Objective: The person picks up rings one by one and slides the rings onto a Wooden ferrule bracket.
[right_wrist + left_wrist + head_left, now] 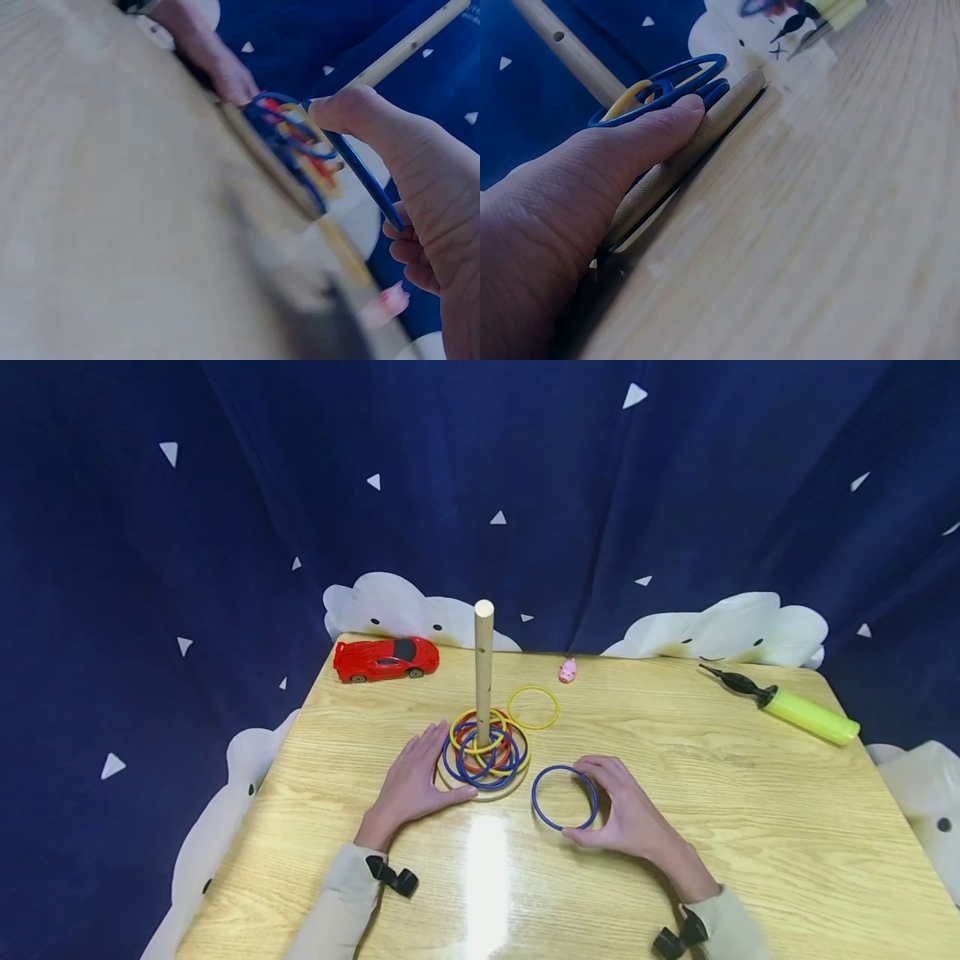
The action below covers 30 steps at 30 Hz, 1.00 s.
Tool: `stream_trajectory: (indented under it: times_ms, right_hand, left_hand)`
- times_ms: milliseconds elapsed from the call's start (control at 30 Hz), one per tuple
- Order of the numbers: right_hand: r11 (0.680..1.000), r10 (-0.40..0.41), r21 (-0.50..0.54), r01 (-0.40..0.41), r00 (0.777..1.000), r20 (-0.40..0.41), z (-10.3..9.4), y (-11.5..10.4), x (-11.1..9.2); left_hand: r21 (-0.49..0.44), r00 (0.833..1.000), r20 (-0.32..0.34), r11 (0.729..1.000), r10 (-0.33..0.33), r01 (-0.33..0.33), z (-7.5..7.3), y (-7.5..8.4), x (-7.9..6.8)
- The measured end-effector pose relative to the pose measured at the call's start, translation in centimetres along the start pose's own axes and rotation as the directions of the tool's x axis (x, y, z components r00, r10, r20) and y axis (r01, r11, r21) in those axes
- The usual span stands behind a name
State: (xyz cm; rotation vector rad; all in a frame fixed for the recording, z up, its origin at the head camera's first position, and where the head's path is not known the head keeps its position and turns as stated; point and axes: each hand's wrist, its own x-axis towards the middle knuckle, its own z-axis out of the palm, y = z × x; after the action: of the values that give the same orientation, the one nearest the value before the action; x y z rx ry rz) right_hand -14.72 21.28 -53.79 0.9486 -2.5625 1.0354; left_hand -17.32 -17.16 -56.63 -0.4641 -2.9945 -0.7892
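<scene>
A wooden ring-toss stand [484, 677] rises from a round base [487, 796], with several blue, yellow and red rings [487, 752] piled around its foot. My left hand [415, 781] holds the base at its left side, thumb along the near rim. In the left wrist view the thumb [656, 135] lies over the base's edge [735, 101], beside the rings. To the right of the stand, my right hand [626, 810] grips a blue ring [537, 802] by its right side between thumb and fingers. The right wrist view shows this blue ring [360, 172] tilted over the table.
A yellow ring [556, 714] lies behind the stand to the right, near a small pink pig toy [567, 670]. A red toy car [386, 660] sits at the back left. A yellow-green hand pump [813, 714] lies at the right. A dark blue curtain [480, 485] hangs behind the wooden table [750, 827].
</scene>
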Motion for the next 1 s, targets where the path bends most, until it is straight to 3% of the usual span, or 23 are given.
stream_trajectory:
  times_ms: [500, 767, 1000]
  right_hand:
    - [0.987, -0.14, 0.056, 0.15, 0.977, -0.16, -8.2, -3.4, 7.9]
    - [0.938, -0.286, 0.108, 0.328, 0.913, -0.29, -11.0, -5.6, 12.2]
    - [0.915, -0.329, 0.114, 0.387, 0.879, -0.345, -13.6, -8.9, 15.8]
  left_hand:
    - [0.004, 1.0, -0.002, 1.0, 0.005, -0.005, 0.1, 0.0, 0.1]
    - [-0.001, 1.0, -0.005, 1.0, 0.004, -0.004, 0.1, -0.1, 0.0]
    - [0.002, 1.0, -0.013, 1.0, 0.008, -0.008, 0.2, -0.1, 0.0]
